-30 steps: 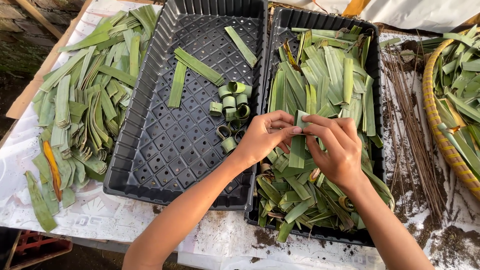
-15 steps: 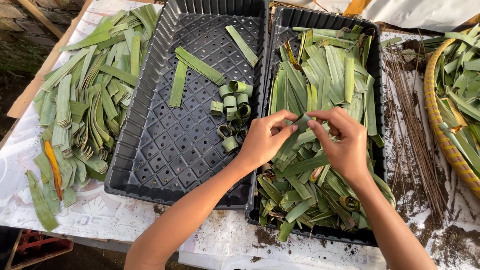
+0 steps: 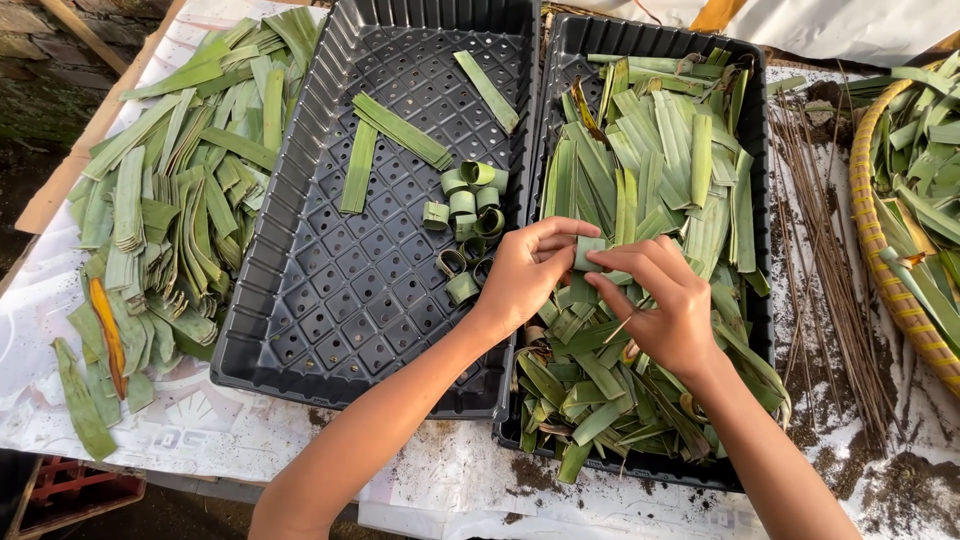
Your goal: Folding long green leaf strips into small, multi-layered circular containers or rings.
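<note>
Leaf strip (image 3: pixel 588 252) btwn fingers (image 3: pixel 560 232), over tray (image 3: pixel 560 60)

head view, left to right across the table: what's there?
Loose pile of leaf strips → black tray with rolled leaf rings → black tray full of cut leaves → bundle of thin sticks → woven basket.

Plenty of open floor in the perforated black plastic tray (image 3: pixel 300 330), lower left especially. The little green leaf rings (image 3: pixel 465 225) crowd its right edge. The second black tray (image 3: pixel 752 130) is heaped with cut green leaf strips (image 3: pixel 660 170).
</note>
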